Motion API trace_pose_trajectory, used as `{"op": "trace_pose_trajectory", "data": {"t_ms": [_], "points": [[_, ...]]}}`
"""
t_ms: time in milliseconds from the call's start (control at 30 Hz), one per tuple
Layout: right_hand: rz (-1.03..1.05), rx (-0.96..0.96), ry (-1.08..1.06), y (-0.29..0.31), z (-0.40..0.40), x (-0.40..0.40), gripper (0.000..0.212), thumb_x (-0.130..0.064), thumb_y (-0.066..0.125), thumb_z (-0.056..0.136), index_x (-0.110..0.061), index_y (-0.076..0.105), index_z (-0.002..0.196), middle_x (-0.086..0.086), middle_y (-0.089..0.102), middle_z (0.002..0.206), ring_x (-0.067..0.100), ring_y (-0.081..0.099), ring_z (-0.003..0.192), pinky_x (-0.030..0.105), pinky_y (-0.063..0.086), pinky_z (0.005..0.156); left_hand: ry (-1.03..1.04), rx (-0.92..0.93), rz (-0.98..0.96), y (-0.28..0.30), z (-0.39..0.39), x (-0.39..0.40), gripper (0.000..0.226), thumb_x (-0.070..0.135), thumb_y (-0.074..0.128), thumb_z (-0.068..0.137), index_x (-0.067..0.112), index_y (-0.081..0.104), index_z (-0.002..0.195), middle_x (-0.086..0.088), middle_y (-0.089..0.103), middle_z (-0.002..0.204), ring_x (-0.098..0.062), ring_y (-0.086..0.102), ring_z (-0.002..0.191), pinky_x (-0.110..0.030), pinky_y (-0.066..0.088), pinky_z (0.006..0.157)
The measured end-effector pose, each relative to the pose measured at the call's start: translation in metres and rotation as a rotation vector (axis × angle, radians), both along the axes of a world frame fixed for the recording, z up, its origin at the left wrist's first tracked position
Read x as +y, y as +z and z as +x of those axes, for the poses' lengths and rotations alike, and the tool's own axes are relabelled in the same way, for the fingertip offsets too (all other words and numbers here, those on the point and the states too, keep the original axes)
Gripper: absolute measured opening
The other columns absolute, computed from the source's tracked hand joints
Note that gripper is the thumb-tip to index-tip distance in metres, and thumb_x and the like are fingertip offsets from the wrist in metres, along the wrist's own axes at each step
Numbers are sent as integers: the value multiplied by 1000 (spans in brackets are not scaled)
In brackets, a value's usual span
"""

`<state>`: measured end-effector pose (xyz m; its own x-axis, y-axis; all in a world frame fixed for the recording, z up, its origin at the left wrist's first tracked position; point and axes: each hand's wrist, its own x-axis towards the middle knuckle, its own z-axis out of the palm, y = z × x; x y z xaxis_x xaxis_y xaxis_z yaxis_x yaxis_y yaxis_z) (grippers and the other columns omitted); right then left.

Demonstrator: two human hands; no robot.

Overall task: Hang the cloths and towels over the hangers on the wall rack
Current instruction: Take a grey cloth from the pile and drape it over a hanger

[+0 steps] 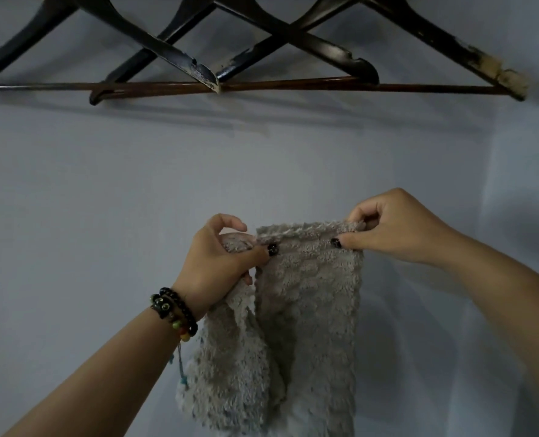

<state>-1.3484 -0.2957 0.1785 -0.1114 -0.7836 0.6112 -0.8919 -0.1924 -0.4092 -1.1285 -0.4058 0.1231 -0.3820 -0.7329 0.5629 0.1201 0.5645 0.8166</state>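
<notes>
Beige terry towel (306, 310), one piece, thick looped pile, held up in front of the pale blue-grey wall (88, 216) by two hands. It hangs in a folded strip from its top edge; the lower end runs out of the bottom of the view.

Left hand (220, 263): thumb and fingers curled, pinching the top left corner of the towel. A bunched fold of the towel passes under the palm and drops beside the wrist. Dark-painted thumbnail sits on the front face of the fabric. Wrist carries a stack of beaded bracelets (175, 312), dark beads plus a few green, orange and yellow ones, with a thin teal cord hanging from them.

Right hand (397, 228): pinches the top right corner, thumb on the front face, fingers curled over the top hem. Dark-painted thumbnail here too. The two thumbs point at each other across the upper edge, with a stretch of towel taut between them.

Three dark wooden coat hangers (198, 70) hang side by side against the wall at the top of the view, their arms overlapping in a criss-cross. The paint is worn and chipped at the arm tips, worst on the far right tip, where bare pale wood shows. Brown crossbars (293, 85) run along their bottoms. All the bars are bare.

The towel is well below the hangers and under the middle-to-right pair, touching none of them. No readable writing or labels anywhere.
</notes>
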Motion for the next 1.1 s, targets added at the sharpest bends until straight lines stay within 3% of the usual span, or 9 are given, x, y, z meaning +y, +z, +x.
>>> {"op": "trace_pose_trajectory", "data": {"t_ms": [100,300,467,567,667,800,867,933,1100], "points": [[-82,-17,-47,0,1,1,14,-13,84,67,-20,72,69,5,73,77,24,68,71,39,57,73,-46,-98,-59,1,1,1,26,14,76,78,14,64,101,2,69,71,-13,55,39,-24,47,44],[-122,-33,18,7,8,15,26,-4,82,67,-28,74,74,13,72,83,35,62,73,45,54,70,-73,-156,-49,6,0,-2,15,22,68,86,11,70,75,9,59,49,-13,52,40,-23,44,46],[114,55,-51,13,17,17,51,-5,81,71,-34,66,110,-8,65,99,1,61,96,28,50,88,-46,-199,-105,18,-4,-5,18,25,65,89,14,73,78,-6,61,59,-13,45,41,-22,38,42],[256,121,-157,15,25,17,44,-11,78,77,-27,66,115,-12,63,105,4,59,99,24,45,92,-70,-225,-146,26,-7,-6,18,27,62,91,15,73,84,-6,62,61,-11,44,40,-19,37,40],[232,35,-223,17,27,18,24,-16,78,77,-22,70,99,-5,69,100,17,64,92,30,49,82,-103,-228,-146,33,-7,-7,17,28,59,92,20,71,84,9,55,48,-5,40,33,-15,33,36],[153,-101,-356,18,24,19,30,-23,80,75,-15,72,102,0,68,103,11,60,87,26,43,79,-119,-238,-181,40,-8,-12,23,30,61,92,18,70,76,10,46,43,-4,37,33,-16,33,38],[128,-142,-385,19,23,23,11,-26,78,78,-19,69,77,7,67,77,19,61,68,31,48,67,-119,-230,-215,43,-11,-13,24,27,60,93,19,69,73,8,51,45,-5,41,35,-16,36,39],[118,-213,-387,16,19,26,31,-25,73,83,-6,57,65,8,52,48,21,44,42,26,35,47,-158,-193,-227,47,-15,-11,26,23,57,95,16,67,72,-2,63,54,-6,42,34,-16,37,38],[-130,-502,-232,11,14,29,26,-15,53,97,3,52,117,8,69,59,23,65,47,23,43,40,-235,-22,-114,59,-36,3,16,20,52,98,13,60,86,-3,75,75,-8,37,34,-20,38,37]]}}
